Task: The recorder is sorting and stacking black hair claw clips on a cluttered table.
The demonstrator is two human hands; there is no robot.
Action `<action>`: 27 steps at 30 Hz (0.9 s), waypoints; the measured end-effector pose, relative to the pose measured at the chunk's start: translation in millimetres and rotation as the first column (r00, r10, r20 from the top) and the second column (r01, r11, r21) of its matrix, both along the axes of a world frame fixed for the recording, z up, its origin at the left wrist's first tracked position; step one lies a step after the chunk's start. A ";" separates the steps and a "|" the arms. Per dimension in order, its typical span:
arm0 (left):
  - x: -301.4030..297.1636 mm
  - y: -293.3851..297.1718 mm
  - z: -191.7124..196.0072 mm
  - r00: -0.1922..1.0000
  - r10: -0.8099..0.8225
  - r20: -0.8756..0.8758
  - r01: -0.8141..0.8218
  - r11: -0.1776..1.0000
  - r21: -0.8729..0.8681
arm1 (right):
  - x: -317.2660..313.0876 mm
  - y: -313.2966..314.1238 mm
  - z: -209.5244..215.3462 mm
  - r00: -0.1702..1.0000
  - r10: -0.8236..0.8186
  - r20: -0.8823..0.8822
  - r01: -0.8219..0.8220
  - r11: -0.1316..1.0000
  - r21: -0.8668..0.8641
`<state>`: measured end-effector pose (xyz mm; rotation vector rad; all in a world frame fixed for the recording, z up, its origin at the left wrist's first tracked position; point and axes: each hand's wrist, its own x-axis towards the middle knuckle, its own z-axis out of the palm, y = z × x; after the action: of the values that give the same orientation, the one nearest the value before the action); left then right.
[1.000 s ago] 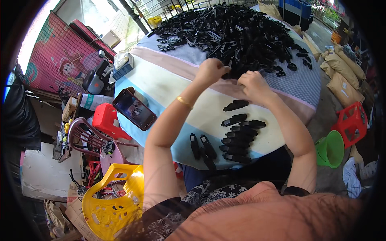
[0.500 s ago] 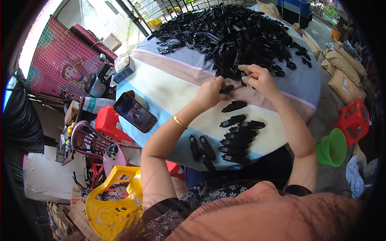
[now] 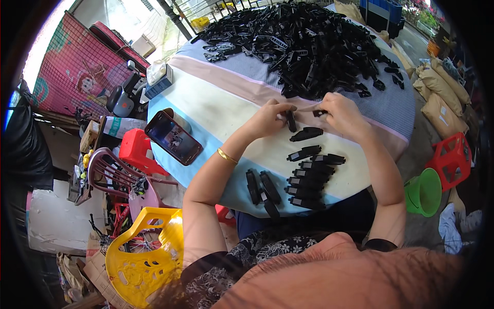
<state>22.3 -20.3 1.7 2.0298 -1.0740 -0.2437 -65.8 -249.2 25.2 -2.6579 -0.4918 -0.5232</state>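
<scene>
Between the thumb and fingers of my left hand (image 3: 269, 119) is an elongated black plastic part (image 3: 292, 121), held upright. My right hand (image 3: 343, 114), just to its right, pinches a smaller black plastic piece (image 3: 319, 113); its exact kind is too small to tell. Beyond both hands spreads a large heap of black plastic parts (image 3: 309, 46). Closer to me, a row of black parts (image 3: 309, 181) lies stacked side by side, with a single black part (image 3: 306, 134) above it. A few more black parts (image 3: 262, 190) rest left of the row.
The round table wears a striped cloth (image 3: 221, 110). On its left side a phone (image 3: 174, 138) leans on a round holder, near a tissue box (image 3: 159, 81). A yellow chair (image 3: 146, 257) stands at left. Right of the table are a green bucket (image 3: 424, 192), a red stool (image 3: 453, 159) and brown sacks (image 3: 445, 110).
My right hand has come back from the heap's edge with a small black piece. The part in my left hand has turned more upright. The whole view has shifted slightly.
</scene>
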 end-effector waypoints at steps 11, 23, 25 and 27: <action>-20.4 -14.2 -0.8 0.972 0.170 0.163 -0.178 0.983 0.038 | 1.0 3.7 -1.6 0.994 0.076 -0.075 -0.077 0.997 -0.019; -22.6 -18.6 13.6 1.000 0.019 0.015 -0.021 0.984 0.174 | 10.9 3.9 -6.3 0.966 0.228 -0.122 -0.201 0.959 0.200; -15.4 -23.9 23.5 0.997 -0.072 -0.001 0.070 0.966 0.250 | 12.2 -10.5 -3.4 0.983 0.095 -0.159 -0.063 0.978 0.198; 8.9 -27.4 14.8 0.983 -0.129 0.128 0.082 0.944 0.320 | 10.0 -20.3 8.8 0.991 0.008 0.132 -0.022 0.994 0.105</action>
<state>31.1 -47.6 16.5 2.3037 -1.3073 -0.3430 -55.8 -269.5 34.0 -2.5272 -0.5071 -0.7034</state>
